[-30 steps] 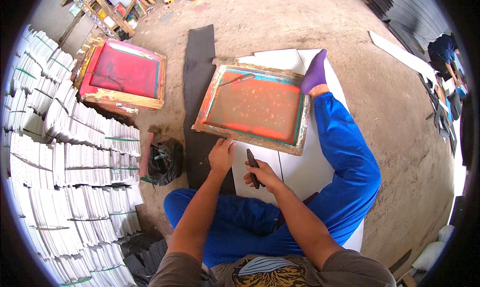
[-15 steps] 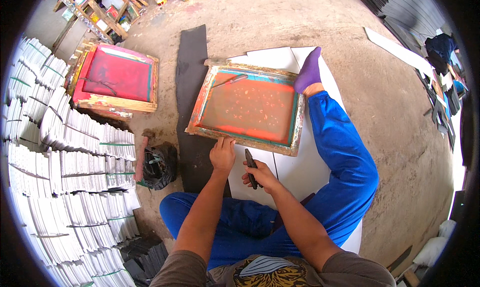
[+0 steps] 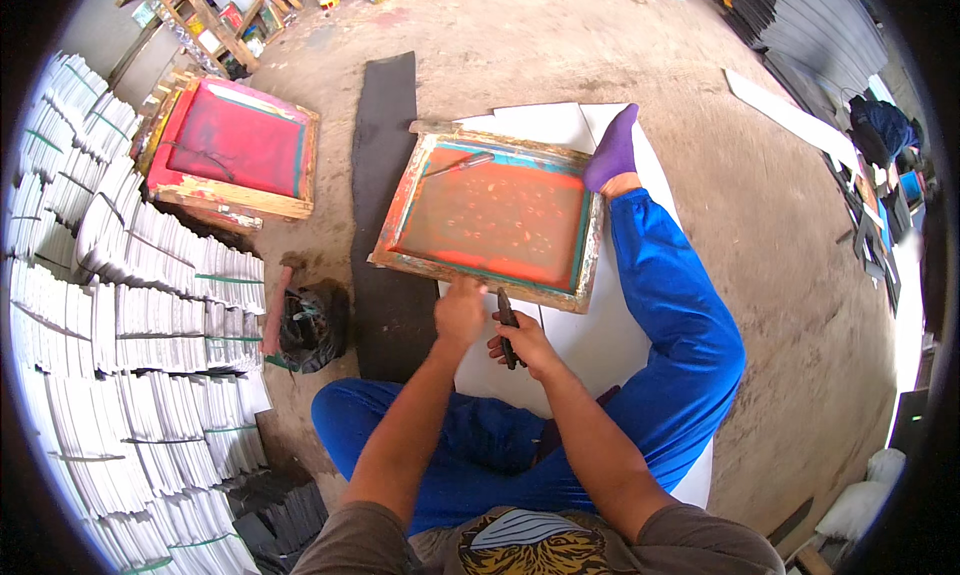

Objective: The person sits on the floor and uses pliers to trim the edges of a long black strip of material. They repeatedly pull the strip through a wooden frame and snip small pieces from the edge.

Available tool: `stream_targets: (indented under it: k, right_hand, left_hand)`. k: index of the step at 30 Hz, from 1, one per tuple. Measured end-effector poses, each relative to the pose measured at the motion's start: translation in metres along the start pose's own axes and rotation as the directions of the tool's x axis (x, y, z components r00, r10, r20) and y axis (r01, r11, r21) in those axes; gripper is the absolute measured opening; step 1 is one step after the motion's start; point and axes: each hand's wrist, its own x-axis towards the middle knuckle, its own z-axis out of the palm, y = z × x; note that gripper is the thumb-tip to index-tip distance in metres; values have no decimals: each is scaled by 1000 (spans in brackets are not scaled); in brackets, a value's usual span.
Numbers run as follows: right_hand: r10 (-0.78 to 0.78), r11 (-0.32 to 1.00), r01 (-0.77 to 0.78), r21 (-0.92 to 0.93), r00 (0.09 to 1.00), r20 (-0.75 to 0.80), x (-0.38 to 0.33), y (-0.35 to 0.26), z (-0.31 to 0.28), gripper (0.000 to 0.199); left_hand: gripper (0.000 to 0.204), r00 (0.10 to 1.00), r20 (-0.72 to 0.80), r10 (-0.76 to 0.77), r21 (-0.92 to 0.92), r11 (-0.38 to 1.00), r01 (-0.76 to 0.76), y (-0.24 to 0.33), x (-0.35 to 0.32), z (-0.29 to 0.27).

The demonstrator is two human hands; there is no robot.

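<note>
A wooden screen-printing frame with brownish-orange mesh lies in front of me on white sheets. On its upper left part rests a screwdriver with a reddish handle. My left hand is at the frame's near edge, its fingers smeared by motion, so I cannot see whether they hold anything. My right hand is closed round black pliers. Their jaws point up toward the near edge, just right of my left hand. My foot in a purple sock touches the frame's far right corner.
Bundled white sheets are stacked along the left. A second frame with pink mesh stands at the far left. Nearer are a black plastic bag and a hammer with a reddish handle. A dark strip lies left of my frame.
My left hand has shifted slightly right along the frame's near edge. My right hand has raised the pliers closer to that edge, and their jaws stand more upright. My view has shifted slightly.
</note>
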Motion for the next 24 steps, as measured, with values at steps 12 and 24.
stream_targets:
  k: [12, 24]
  right_hand:
    - [-80, 967, 56, -249, 993, -89, -6, -6, -21, 32]
    - [65, 822, -54, -567, 998, -1, -11, -28, 52, 39]
  left_hand:
    - [31, 895, 97, -436, -161, 880, 446, -12, -49, -14]
    - [35, 813, 310, -493, 412, 840, 352, -105, -40, -118]
